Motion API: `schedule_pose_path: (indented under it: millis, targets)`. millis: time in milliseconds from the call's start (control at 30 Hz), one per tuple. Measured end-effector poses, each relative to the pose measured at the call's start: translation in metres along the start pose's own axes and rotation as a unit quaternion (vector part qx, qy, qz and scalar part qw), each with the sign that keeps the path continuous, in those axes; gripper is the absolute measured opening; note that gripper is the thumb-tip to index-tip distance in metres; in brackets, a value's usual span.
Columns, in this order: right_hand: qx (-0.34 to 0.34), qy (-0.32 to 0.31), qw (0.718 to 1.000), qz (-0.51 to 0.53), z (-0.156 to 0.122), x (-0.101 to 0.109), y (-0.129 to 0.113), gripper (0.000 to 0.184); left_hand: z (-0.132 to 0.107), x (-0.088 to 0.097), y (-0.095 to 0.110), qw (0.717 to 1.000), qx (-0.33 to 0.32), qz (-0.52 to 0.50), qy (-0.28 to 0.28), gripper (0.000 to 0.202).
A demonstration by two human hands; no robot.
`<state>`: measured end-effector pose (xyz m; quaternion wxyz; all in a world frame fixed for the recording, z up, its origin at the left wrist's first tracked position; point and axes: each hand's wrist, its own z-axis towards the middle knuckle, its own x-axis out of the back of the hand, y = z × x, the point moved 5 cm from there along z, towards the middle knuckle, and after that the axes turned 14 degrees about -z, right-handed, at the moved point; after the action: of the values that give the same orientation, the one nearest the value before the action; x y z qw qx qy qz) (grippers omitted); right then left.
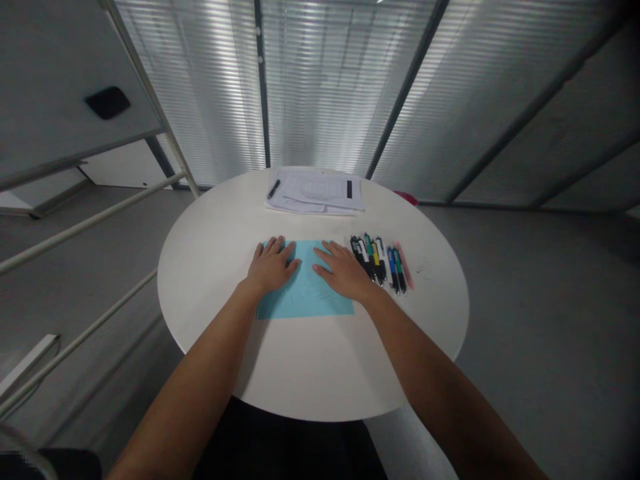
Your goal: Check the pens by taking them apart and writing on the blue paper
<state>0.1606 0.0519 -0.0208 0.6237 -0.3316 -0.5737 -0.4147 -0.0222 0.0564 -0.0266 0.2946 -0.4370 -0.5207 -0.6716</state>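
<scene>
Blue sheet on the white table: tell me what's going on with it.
A person's left hand and right hand are laid on the blue sheet, one toward each side, fingers spread. The sheet lies flat on the white table. Neither hand holds a pen; a group of pens lies beside the right hand. Farther back is a stack of papers with a dark pen on it.

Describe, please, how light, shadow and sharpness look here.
Head view: light glows through the blinds, leaving the floor dim; head view: soft shadows on the table beside left forearm and right forearm; head view: top right corner dark; head view: blue sheet edges clear, print on the papers unreadable.
</scene>
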Motion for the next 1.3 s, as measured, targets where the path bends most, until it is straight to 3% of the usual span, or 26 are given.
schedule_pose_path:
  millis: [200, 333, 500, 633, 733, 833, 1300]
  targets:
    - [0.005, 0.080, 0.996, 0.032, 0.000, 0.014, 0.003, 0.046, 0.000, 0.001, 0.001, 1.000, -0.002, 0.000, -0.002, 0.063]
    - [-0.021, 0.078, 0.997, 0.013, -0.003, 0.022, 0.005, 0.041, -0.001, 0.002, 0.002, 1.000, 0.000, 0.001, -0.003, 0.063]
    - [-0.152, 0.063, 0.985, -0.050, -0.009, 0.028, 0.025, 0.054, -0.001, 0.004, 0.002, 1.000, 0.003, 0.000, -0.008, 0.064]
    - [-0.292, -0.015, 0.954, -0.057, -0.019, 0.025, 0.050, 0.080, -0.001, 0.006, 0.003, 1.000, 0.005, 0.001, -0.010, 0.063]
    - [-0.341, -0.074, 0.936, -0.035, -0.027, 0.024, 0.061, 0.092, -0.002, 0.006, 0.003, 1.000, 0.004, -0.001, -0.010, 0.063]
    - [-0.377, -0.087, 0.922, -0.027, -0.033, 0.028, 0.067, 0.096, -0.002, 0.005, 0.002, 1.000, 0.003, -0.007, -0.006, 0.063]
    - [-0.393, -0.106, 0.913, -0.037, -0.031, 0.022, 0.083, 0.078, -0.001, 0.004, -0.001, 1.000, -0.005, -0.011, 0.001, 0.061]
